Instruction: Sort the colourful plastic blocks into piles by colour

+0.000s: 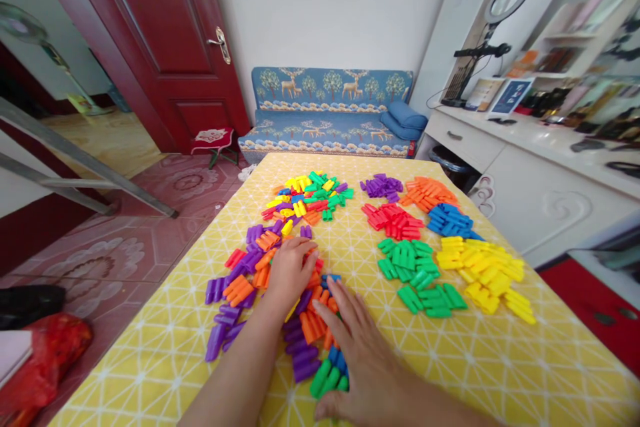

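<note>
My left hand (pixel 290 270) is over a mixed pile of ridged plastic pieces, fingers bent down and the thumb close to them; what lies between the fingertips is hidden. Orange pieces (pixel 239 289) and purple pieces (pixel 215 341) lie around it. Closer to me, my right hand (pixel 363 347) rests with fingers apart along the pile's right side. Beside its fingers are orange pieces (pixel 313 324), blue ones and green pieces (pixel 327 377). The pieces look like short tubes joined side by side.
Sorted groups lie on the right: purple (pixel 381 186), orange (pixel 430 193), red (pixel 393 221), blue (pixel 450 220), green (pixel 409 260) and yellow (pixel 483 270). Another mixed heap (pixel 313 195) sits farther back. A patterned yellow cloth (pixel 165 360) covers the table; a blue sofa (pixel 330 123) stands behind.
</note>
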The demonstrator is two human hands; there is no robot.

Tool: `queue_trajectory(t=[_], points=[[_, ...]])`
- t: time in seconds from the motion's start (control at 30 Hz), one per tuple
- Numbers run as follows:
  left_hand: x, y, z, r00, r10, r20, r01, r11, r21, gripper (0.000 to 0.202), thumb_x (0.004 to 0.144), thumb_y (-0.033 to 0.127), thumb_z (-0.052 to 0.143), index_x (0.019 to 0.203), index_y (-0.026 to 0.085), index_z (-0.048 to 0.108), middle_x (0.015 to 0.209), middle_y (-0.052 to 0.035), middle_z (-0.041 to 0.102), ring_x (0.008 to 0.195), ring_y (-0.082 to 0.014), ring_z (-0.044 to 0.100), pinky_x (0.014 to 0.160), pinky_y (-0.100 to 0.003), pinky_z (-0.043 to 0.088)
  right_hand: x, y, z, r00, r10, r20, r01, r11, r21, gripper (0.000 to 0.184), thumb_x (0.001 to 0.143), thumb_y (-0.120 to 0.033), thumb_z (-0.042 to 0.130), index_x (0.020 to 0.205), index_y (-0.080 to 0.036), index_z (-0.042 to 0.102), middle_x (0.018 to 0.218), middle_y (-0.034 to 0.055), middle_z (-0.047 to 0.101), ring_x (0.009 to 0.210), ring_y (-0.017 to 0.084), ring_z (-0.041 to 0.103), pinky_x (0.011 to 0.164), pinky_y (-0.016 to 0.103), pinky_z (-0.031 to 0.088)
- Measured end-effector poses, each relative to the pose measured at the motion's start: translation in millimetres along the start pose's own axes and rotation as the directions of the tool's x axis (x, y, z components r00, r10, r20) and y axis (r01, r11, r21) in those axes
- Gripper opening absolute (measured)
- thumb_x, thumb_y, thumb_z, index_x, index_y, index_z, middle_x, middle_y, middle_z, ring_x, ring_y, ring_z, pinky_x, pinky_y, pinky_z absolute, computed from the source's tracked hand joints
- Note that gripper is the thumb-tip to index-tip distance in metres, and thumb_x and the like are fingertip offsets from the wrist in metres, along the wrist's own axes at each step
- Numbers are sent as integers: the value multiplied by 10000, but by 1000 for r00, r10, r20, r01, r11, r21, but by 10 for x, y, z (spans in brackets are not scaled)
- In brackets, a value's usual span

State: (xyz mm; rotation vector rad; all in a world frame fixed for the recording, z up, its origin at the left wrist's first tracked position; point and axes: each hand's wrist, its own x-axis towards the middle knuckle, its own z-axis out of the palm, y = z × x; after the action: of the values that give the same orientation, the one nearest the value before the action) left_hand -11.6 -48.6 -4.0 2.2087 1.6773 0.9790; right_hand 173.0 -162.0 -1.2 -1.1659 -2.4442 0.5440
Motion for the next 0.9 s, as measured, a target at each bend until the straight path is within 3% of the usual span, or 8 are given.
queue_trajectory(t=[0.33,0.4,0.47,0.53,0.63,0.77,0.83,0.9], points=[[15,150,-182,976,-176,-126,95,870,-483,259,844,363,575,947,179,725,987,-78,733,984,-237,658,939,-386,479,445,215,147,976,139,-170,-150,987,-51,867,688,-396,696,1454,-241,323,1577,116,23,1433,349,90,1114,591,173],[29,222,-275,948,-305,-89,136,641,-755,309,848,415,570,926,154,716,913,-85,742,951,-231,673,947,-386,478,485,256,176,963,165,-214,-179,983,-44,800,719,-390,668,1438,-238,354,1571,116,85,1427,333,138,1118,577,187],[56,256,-406,902,-431,-8,110,247,-963,387,887,470,486,899,146,698,822,-80,742,874,-208,694,930,-387,495,493,273,186,956,179,-233,-191,981,-33,755,739,-390,653,1425,-239,378,1562,113,137,1417,323,184,1124,564,195],[93,238,-574,854,-503,131,53,-166,-985,458,935,477,363,883,147,676,764,-70,732,812,-179,703,904,-384,519,486,273,178,955,184,-233,-194,981,-20,725,754,-398,642,1416,-239,394,1554,111,171,1408,318,213,1129,554,197],[152,123,-847,801,-559,214,-102,-479,-872,469,985,350,219,931,135,633,773,-63,724,778,-123,700,883,-329,538,476,262,154,957,193,-215,-198,980,-3,708,766,-415,632,1411,-234,403,1539,113,216,1401,310,236,1134,548,190],[177,-162,-1128,744,-652,145,-271,-493,-827,431,976,246,186,895,145,596,704,-30,697,729,-82,690,838,-240,545,476,263,142,959,194,-208,-196,980,11,670,778,-428,620,1391,-235,429,1523,111,256,1392,295,258,1141,540,175],[129,-362,-1206,706,-707,43,-276,-331,-902,383,958,264,242,911,174,611,713,-8,697,740,-78,684,823,-218,541,476,267,143,957,194,-214,-195,981,16,649,784,-417,614,1383,-238,438,1519,109,265,1394,288,256,1143,534,175],[26,-596,-1241,671,-737,-83,-159,-34,-987,309,924,318,347,876,212,633,724,12,698,797,-112,686,866,-277,533,475,268,143,956,201,-213,-200,979,23,649,783,-414,614,1382,-236,439,1517,110,269,1393,287,258,1143,532,179]])
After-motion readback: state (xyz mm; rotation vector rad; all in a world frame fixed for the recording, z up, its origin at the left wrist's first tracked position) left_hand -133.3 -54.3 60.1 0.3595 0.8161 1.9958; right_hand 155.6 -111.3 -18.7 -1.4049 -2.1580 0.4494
